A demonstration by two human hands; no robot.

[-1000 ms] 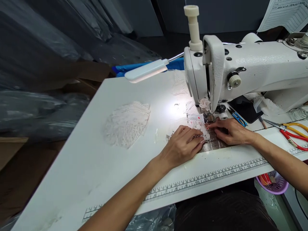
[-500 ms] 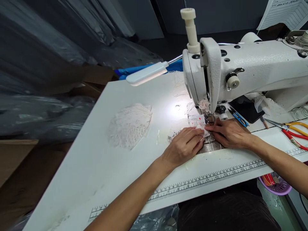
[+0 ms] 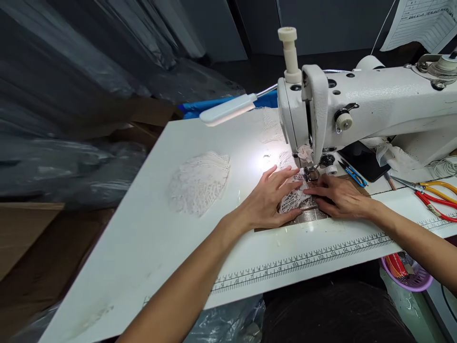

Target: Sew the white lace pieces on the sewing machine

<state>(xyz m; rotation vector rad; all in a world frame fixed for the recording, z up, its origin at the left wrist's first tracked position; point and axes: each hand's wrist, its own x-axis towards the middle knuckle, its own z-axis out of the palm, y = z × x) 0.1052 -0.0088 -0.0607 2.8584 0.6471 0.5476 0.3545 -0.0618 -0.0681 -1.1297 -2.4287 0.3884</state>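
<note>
White lace [image 3: 292, 202] lies on the metal plate of the sewing machine [image 3: 378, 97], just in front of the presser foot [image 3: 311, 174]. My left hand [image 3: 273, 200] rests flat over it with fingers spread, and the lace shows between thumb and fingers. From the other side, my right hand [image 3: 337, 195] touches the lace edge with an outstretched index finger, its thumb held apart. Part of the lace is hidden under my fingers. A pile of white lace pieces [image 3: 202, 183] sits farther left on the white table [image 3: 153, 238].
A lamp [image 3: 228, 109] shines beside the machine head. Blue thread snips [image 3: 353, 174], a black phone [image 3: 364, 159], and red- and yellow-handled tools [image 3: 435, 197] lie to the right. A printed ruler [image 3: 271, 274] runs along the front edge; a purple basket [image 3: 416, 283] hangs below.
My left hand has spread its fingers and shifted slightly up and left, uncovering more lace. The right hand stays by the presser foot. The camera view has shifted slightly.
</note>
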